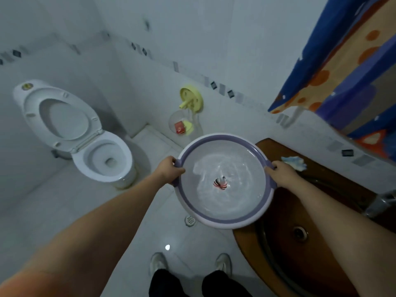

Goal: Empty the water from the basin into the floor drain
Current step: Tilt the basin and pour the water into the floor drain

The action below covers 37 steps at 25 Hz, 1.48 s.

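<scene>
A round white basin with a purple rim (214,220) is held in the air in front of me, roughly level, with rippling water in it. A small red, white and dark object (220,182) shows at its centre. My left hand (171,169) grips the left handle and my right hand (278,171) grips the right handle. The round floor drain (190,220) lies on the white tiled floor just below the basin's near left edge, partly covered by it.
An open white toilet (102,157) stands to the left. A brown sink counter (334,211) with a crumpled cloth (294,162) is on the right, a patterned towel (347,67) above it. A yellow wall hook (191,99) holds a clear bag. My shoes (158,263) stand below.
</scene>
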{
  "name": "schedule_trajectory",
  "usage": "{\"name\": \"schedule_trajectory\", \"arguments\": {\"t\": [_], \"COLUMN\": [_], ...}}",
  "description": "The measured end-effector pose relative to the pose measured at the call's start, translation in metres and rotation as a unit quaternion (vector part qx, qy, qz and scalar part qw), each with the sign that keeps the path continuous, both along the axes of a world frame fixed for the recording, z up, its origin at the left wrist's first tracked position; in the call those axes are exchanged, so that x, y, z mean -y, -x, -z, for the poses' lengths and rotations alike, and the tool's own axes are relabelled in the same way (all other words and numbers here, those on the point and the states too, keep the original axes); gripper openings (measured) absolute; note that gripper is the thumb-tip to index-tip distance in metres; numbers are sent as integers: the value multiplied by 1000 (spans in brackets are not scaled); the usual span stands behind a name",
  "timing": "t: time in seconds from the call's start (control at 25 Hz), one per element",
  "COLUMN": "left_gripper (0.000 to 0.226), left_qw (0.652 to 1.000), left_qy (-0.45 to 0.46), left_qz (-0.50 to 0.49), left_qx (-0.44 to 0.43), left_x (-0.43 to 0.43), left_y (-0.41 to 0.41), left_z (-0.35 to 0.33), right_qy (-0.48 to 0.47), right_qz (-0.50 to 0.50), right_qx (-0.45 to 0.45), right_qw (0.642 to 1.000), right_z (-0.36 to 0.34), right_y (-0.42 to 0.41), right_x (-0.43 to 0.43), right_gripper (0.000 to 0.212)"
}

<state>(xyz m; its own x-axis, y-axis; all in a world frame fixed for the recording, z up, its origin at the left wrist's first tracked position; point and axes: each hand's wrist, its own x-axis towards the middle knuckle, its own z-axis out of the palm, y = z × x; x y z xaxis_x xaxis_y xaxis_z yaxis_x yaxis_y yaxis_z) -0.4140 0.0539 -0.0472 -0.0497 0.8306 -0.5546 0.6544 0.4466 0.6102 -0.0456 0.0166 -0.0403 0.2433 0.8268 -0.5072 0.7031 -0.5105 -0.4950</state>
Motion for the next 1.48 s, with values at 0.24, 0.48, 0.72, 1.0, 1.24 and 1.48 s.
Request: {"name": "schedule_trajectory", "arguments": {"t": [0.24, 0.48, 0.72, 1.0, 1.24, 1.48], "left_gripper": [35, 27, 29, 35, 38, 39], "left_qw": [999, 991, 991, 996, 998, 997], "left_qy": [23, 51, 65, 26, 1, 2], "left_qz": [-32, -110, -116, -90, -66, -70], "left_qx": [33, 65, 31, -4, -10, 23], "left_x": [-17, -47, -90, -130, -150, -165], "left_y": [82, 138, 166, 163, 149, 133], "left_z": [24, 83, 211, 425, 606, 743], "right_qy": [28, 60, 69, 69, 74, 40], "right_qz": [50, 61, 64, 70, 62, 4], "right_qx": [-69, -88, -60, -46, -51, -23], "right_qw": [996, 992, 994, 994, 994, 999], "right_z": [34, 111, 224, 425, 603, 734], "right_y": [85, 150, 184, 186, 173, 155], "right_x": [-37, -69, -114, -153, -185, -206], "right_gripper": [53, 55, 69, 69, 70, 64]}}
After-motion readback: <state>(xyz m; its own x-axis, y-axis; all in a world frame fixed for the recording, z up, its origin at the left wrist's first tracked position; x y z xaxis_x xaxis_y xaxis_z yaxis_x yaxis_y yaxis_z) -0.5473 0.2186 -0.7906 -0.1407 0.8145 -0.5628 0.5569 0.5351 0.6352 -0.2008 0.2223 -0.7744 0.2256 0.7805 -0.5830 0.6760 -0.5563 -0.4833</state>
